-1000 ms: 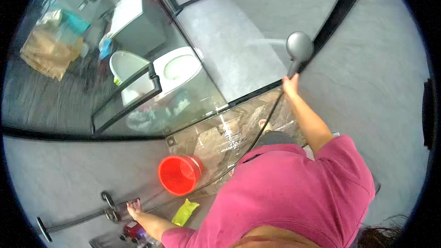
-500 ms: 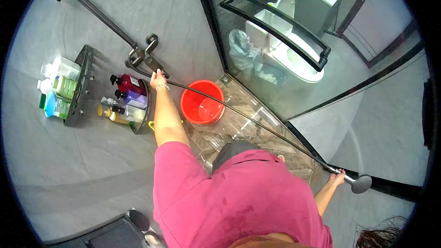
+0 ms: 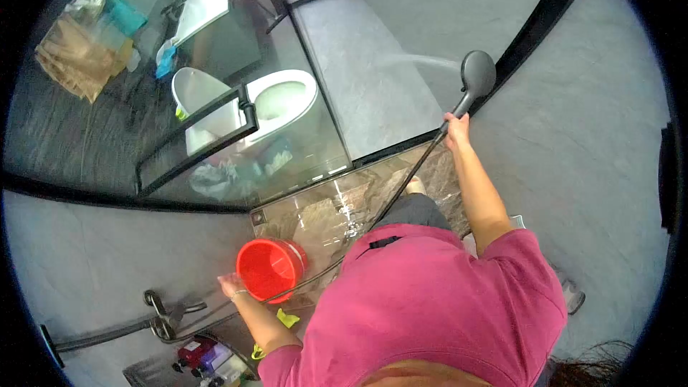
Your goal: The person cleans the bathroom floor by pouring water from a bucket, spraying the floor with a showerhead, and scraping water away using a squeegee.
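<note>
My right hand (image 3: 457,131) grips the handle of a dark grey shower head (image 3: 478,74), raised at the upper right. A pale jet of water leaves the head toward the left. The black shower hose (image 3: 401,190) runs down from the handle, past my waist and on to the wall mixer tap (image 3: 165,320) at lower left. Beside the rim of a red bucket (image 3: 269,270) is my left hand (image 3: 231,286), slightly blurred, its fingers stretched out and holding nothing. The hose passes across the bucket's near side.
A glass partition (image 3: 315,122) with a black handle (image 3: 197,140) separates me from the toilet (image 3: 283,97) and the white sink (image 3: 204,7). Bottles (image 3: 215,360) stand on a corner shelf at lower left. The stone-patterned floor (image 3: 322,218) looks wet.
My view has turned to the right. My left hand has come away from the mixer tap toward the bucket's side. The shower head, still in my right hand, now points up toward the opening.
</note>
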A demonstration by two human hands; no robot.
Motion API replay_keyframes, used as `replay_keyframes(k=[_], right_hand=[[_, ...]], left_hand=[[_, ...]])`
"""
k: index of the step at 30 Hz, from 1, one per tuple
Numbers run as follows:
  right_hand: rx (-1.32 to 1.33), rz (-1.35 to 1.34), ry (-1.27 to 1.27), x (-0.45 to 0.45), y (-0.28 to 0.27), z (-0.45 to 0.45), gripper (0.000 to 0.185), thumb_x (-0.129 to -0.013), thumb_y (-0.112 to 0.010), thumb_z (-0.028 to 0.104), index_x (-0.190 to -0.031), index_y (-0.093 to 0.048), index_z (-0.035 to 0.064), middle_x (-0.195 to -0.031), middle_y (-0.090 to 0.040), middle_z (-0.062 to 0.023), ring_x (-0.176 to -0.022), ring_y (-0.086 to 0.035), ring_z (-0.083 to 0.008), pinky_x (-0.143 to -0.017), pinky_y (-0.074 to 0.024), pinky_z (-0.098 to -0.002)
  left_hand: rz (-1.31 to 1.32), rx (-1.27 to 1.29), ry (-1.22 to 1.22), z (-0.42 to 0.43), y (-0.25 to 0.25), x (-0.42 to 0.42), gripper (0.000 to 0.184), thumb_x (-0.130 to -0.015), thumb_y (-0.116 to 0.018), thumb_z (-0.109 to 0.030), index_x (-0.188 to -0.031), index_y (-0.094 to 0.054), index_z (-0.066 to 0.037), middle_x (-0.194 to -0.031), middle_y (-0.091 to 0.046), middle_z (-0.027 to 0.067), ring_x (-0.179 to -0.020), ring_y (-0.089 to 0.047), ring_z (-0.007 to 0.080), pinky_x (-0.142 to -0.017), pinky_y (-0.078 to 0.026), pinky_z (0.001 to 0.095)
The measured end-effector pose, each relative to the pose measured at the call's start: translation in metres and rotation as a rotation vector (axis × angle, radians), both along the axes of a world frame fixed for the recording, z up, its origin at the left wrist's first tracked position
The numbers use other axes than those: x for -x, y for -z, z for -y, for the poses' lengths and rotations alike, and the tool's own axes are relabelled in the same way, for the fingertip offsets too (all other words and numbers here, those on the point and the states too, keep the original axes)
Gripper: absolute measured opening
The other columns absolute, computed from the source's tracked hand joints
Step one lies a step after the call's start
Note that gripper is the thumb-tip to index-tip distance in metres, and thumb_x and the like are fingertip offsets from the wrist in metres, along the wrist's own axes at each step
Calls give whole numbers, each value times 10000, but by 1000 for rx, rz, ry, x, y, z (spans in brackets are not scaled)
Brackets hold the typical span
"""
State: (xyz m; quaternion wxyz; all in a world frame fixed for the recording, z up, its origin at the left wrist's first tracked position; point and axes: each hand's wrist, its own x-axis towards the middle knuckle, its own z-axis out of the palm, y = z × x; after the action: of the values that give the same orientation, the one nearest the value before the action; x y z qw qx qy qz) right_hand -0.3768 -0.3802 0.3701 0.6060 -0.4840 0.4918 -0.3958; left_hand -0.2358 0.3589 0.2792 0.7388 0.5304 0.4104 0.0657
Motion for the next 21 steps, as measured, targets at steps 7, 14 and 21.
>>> replay_keyframes(k=[7, 14, 21], right_hand=[[-92, 249, 74, -37, 14, 94, 460, -709, -533, 25, -1101, -293, 18, -939, -417, -81, -870, -401, -178, -815, -305, -297], [-287, 518, -1, -63, 28, 189, 355, -696, -512, -55, -983, -338, 58, -850, -408, -52, -749, -451, -158, -694, -374, -280], [-439, 510, -12, -93, 25, 217, 346, -679, -503, -63, -944, -314, 54, -819, -386, -54, -719, -422, -153, -633, -368, -294]], left_hand=[[-387, -198, 680, 265, 102, 66, 242, -752, -553, -258, -866, -494, -53, -640, -512, 63, -481, -485, 195, -380, -396, 299], [-425, -382, 758, 364, 39, 76, 306, -731, -597, -248, -922, -497, -31, -598, -507, 75, -474, -492, 164, -397, -422, 291], [-350, -528, 840, 405, 5, 60, 267, -763, -561, -236, -916, -486, -30, -708, -534, 96, -496, -520, 162, -389, -419, 274]])
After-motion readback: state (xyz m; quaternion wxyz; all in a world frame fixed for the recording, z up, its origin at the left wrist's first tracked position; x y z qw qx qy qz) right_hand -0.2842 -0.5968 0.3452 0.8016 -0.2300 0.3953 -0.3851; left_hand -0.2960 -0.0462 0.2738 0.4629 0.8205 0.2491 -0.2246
